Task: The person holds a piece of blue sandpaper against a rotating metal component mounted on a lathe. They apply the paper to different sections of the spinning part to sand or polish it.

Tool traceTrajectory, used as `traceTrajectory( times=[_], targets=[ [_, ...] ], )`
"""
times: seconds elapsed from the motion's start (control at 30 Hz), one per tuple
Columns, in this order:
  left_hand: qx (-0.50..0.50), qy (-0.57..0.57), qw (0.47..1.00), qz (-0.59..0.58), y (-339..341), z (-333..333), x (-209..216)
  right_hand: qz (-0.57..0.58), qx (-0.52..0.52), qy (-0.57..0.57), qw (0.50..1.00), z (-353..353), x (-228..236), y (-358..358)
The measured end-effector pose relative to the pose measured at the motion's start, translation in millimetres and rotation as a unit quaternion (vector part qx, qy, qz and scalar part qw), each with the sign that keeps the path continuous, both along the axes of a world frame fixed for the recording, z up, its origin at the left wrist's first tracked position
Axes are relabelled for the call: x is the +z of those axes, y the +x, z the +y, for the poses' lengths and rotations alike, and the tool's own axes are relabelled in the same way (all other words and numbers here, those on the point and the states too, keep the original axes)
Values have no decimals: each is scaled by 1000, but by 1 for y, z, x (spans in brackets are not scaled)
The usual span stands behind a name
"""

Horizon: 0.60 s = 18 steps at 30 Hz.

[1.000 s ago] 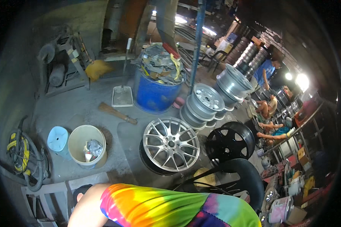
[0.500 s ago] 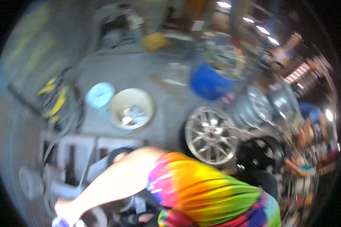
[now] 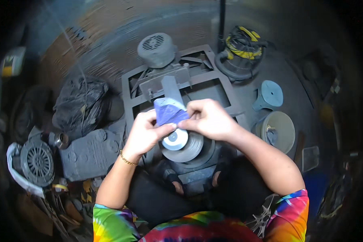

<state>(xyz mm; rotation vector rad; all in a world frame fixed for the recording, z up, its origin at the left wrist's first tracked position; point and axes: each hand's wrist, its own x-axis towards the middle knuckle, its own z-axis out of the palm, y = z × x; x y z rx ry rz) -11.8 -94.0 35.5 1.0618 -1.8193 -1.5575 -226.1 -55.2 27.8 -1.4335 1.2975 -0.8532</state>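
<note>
In front of me, both hands hold a folded purple sheet (image 3: 170,113), its paper-like material creased and standing up in a peak. My left hand (image 3: 144,131) pinches its left lower side, thumb pointing inward. On the opposite edge, my right hand (image 3: 209,120) grips with thumb and bent fingers. The thumbs almost meet at the bottom of the sheet. Just below it sits a round grey wheel (image 3: 191,151) with a pale disc (image 3: 175,140) at its hub, partly covered by my hands. A strip-like grey plate (image 3: 172,89) of the machine rises behind the sheet.
Behind my hands, a metal frame (image 3: 220,80) carries a dusty motor (image 3: 155,50). To the right are a black-and-yellow vacuum cleaner (image 3: 244,52), a light-blue stool (image 3: 271,93) and a pale bucket (image 3: 287,131). A black bag (image 3: 80,103) and a grey casing (image 3: 90,155) lie left.
My view has swung from the wheel rims and bucket to the machine. One arm reached to the lower left with something bluish in hand; now both hands are together on the purple sheet.
</note>
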Motion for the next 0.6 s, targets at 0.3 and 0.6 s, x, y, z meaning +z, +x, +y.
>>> traceTrajectory(
  times=[0.3,0.6],
  targets=[
    [54,193,961,189,3,17,28,-129,72,-11,989,7,34,-16],
    [79,196,956,205,15,32,49,-172,83,-43,981,5,40,3]
  ],
)
